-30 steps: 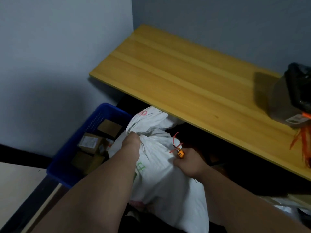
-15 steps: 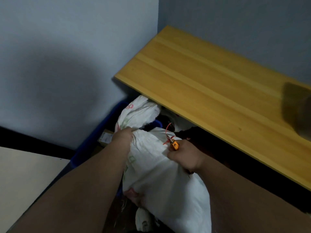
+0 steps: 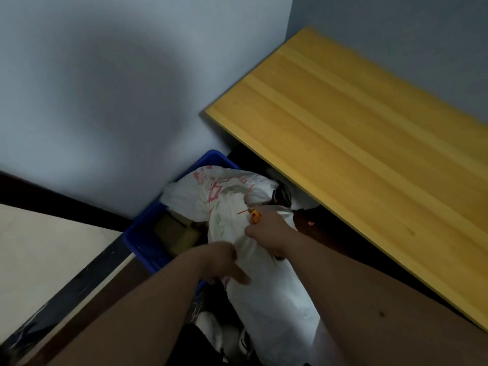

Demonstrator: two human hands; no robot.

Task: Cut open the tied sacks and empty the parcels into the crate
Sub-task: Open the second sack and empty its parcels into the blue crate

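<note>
A white woven sack (image 3: 264,286) with red and green print lies tilted over the blue crate (image 3: 142,241), its bunched neck toward the crate's far end. A red zip tie (image 3: 248,195) hangs at the neck. My right hand (image 3: 266,231) presses on the sack just below the tie and holds a small orange cutter (image 3: 254,216). My left hand (image 3: 224,262) is lower on the sack's left side, fingers spread against the fabric without a clear grip. Brown cardboard parcels (image 3: 182,233) show inside the crate, partly hidden by the sack.
A yellow wooden tabletop (image 3: 369,154) overhangs the sack's right side. The pale wall (image 3: 118,101) stands just behind the crate. A pale board (image 3: 39,260) lies at the left, and white shoes (image 3: 219,334) are on the dark floor below my arms.
My left hand let go of the sack's neck and slid down to its side. The sack's top tipped further over the crate. The view swung left, so the table's dark object is out of frame.
</note>
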